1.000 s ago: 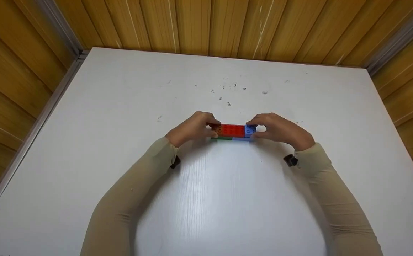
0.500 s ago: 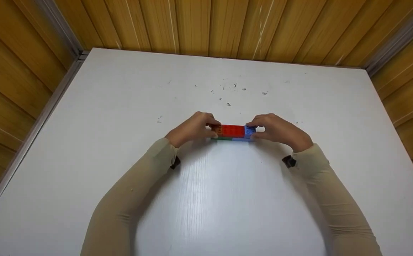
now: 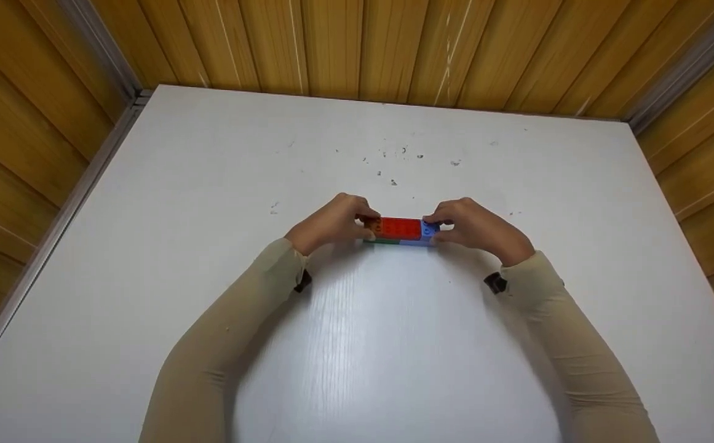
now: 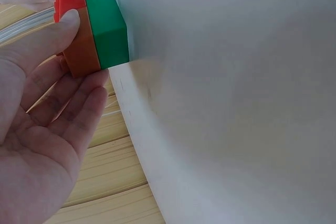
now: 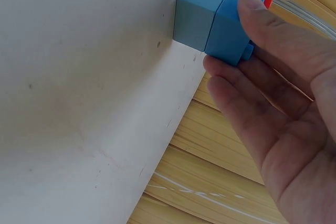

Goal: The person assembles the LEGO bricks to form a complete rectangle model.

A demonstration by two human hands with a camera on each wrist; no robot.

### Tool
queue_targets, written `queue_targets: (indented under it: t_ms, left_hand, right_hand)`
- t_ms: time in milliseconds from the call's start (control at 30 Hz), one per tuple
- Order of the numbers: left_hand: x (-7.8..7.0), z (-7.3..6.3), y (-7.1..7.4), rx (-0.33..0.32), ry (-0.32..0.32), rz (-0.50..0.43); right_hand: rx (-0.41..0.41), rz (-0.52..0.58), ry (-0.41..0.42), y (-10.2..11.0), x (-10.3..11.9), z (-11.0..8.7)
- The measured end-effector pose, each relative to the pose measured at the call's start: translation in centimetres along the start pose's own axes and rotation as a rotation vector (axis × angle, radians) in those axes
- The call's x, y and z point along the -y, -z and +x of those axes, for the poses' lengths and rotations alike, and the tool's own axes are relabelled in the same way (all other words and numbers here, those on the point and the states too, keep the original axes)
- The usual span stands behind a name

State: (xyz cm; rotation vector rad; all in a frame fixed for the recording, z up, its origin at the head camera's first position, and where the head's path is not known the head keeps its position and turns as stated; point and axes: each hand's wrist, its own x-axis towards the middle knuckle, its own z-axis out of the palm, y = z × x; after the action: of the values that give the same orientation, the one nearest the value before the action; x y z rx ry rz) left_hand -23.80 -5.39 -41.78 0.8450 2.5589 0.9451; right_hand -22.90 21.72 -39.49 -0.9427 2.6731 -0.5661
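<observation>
A two-layer row of toy building bricks lies across the white table. Its upper layer has an orange brick [image 4: 86, 45] at the left end, a red brick [image 3: 401, 228] in the middle and a blue brick [image 5: 227, 30] at the right end. Beneath them are a green brick [image 4: 106, 24] on the left and a light blue brick [image 5: 194, 19] on the right. My left hand [image 3: 335, 223] pinches the orange brick between thumb and fingers. At the other end, the blue brick is pinched by my right hand [image 3: 479, 226], thumb on its near face.
The white table [image 3: 381, 344] has dark scuff marks [image 3: 393, 182] beyond the bricks. Wood-look panels [image 3: 332, 49] stand behind it and at both sides, with metal posts at the corners. A small black device [image 3: 495, 283] sits at each wrist.
The right wrist has drawn slightly inward and toward the body, while both hands keep their grip on the brick row. The head view has shifted a little; the bricks stay in place on the table.
</observation>
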Motion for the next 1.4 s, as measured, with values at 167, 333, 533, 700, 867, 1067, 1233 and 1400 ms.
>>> queue_targets:
  t_ms: [167,333,533,700,867,1067,1233,1400]
  left_hand:
    - [-0.1,0.0,0.1,-0.006,-0.013,0.02]
    - [-0.3,0.1,0.2,-0.014,0.012,0.022]
    - [-0.5,0.3,-0.1,-0.035,0.046,0.019]
    - [-0.3,-0.1,-0.7,-0.03,0.049,0.01]
    - [-0.1,-0.4,-0.9,-0.031,0.041,-0.005]
    - [-0.1,-0.5,-0.6,-0.049,0.08,-0.033]
    - [0.0,-0.3,-0.5,-0.071,0.114,-0.079]
    - [0.1,-0.1,-0.5,-0.104,0.123,-0.136]
  right_hand:
    - [-0.006,0.01,-0.012,0.1,0.1,0.1]
    - [0.007,0.05,-0.059,0.4,0.0,0.2]
    - [0.015,0.071,-0.137,0.3,-0.2,0.2]
    - [0.018,0.108,-0.188,-0.5,-0.4,-0.3]
    - [0.014,0.135,-0.197,-1.1,-0.4,-0.7]
    - [-0.043,0.119,-0.093,-1.3,-0.6,-1.1]
    - [-0.072,0.125,-0.067,-1.4,-1.0,-1.2]
    - [-0.093,0.199,-0.079,-1.5,-1.5,-1.1]
